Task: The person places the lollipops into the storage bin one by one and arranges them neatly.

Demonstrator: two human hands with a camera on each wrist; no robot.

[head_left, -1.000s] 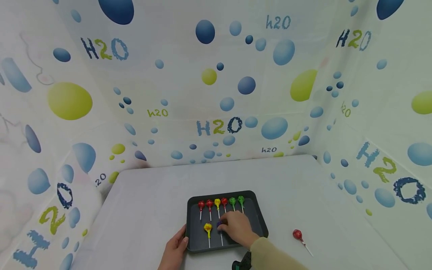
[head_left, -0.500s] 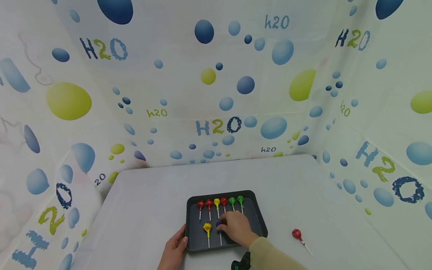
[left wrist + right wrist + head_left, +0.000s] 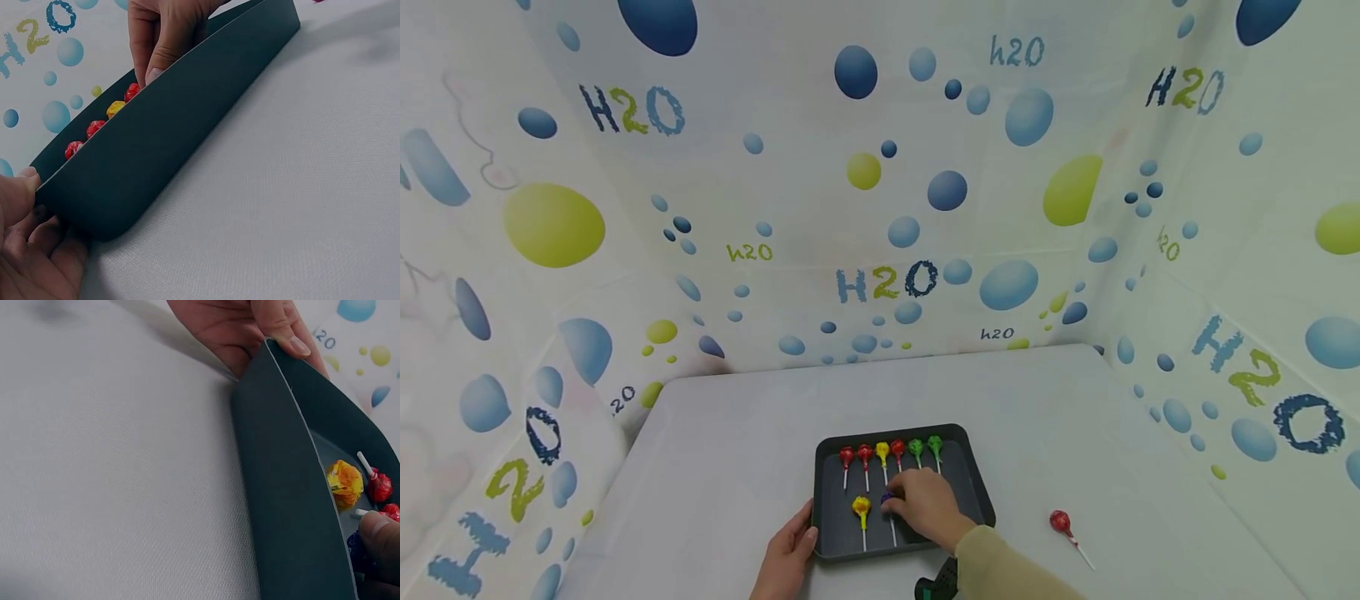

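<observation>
A dark grey tray (image 3: pixel 835 529) lies on the white table. My left hand (image 3: pixel 786 554) grips its left side; in the left wrist view the thumb bears on the rim, with the fingers curled at the outer wall. Over the tray, my right hand (image 3: pixel 931 507) pinches the head of a purple-blue lollipop (image 3: pixel 892 532), whose white stick points toward me. Left of it lies a yellow lollipop (image 3: pixel 861 507). The back row holds red (image 3: pixel 847 455), yellow (image 3: pixel 882 451) and green (image 3: pixel 935 444) lollipops; my right hand hides some of their sticks.
One red lollipop (image 3: pixel 1061 522) lies on the table (image 3: pixel 737 467) to the right of the tray. Sheets printed with bubbles and H2O lettering (image 3: pixel 887 281) stand behind the table and at both sides. A dark device (image 3: pixel 936 583) sits under my right sleeve.
</observation>
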